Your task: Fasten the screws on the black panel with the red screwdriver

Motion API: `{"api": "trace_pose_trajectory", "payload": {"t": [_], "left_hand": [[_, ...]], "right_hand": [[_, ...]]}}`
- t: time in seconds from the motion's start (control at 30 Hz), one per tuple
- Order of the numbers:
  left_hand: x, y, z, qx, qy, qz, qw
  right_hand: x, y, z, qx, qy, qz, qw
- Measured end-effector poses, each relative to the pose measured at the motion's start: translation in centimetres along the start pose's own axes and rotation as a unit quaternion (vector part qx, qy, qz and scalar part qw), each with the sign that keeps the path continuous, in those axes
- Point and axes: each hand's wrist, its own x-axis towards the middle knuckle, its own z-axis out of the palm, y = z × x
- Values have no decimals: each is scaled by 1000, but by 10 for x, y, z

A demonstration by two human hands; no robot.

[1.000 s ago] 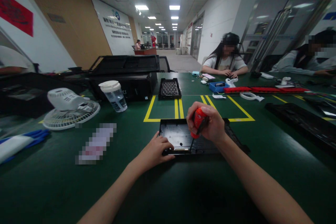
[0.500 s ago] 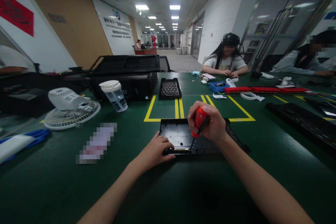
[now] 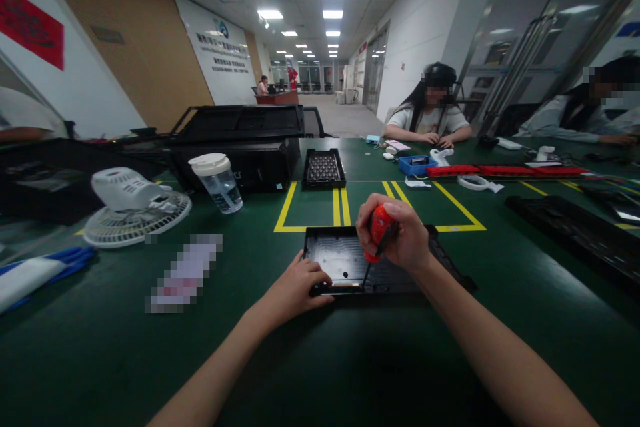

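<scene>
Screwdriver (image 3: 377, 230), red-handled, stood nearly upright, gripped tight in our right hand (image 3: 404, 238), tip down inside the black tray (image 3: 334, 252) on the green table (image 3: 100, 347); our left hand (image 3: 299, 285) clasped the tray's near rim.

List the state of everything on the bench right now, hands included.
Right hand, shut around the screwdriver handle.
Screwdriver, tilted, tip down inside the case.
Left hand, fingers curled on the case's near edge.
Case, open side up, flat on the table.
Cup, upright, lid on, partly filled.
Fan, grille facing up; spinning unclear.
Parts tray, flat, cells filled.
</scene>
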Motion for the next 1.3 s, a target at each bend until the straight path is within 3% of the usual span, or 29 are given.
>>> {"api": "trace_pose_trajectory", "payload": {"t": [1.3], "left_hand": [[0,-2,2,0,0,3,1000]], "right_hand": [[0,5,-4,-37,-18,-12,999]]}}
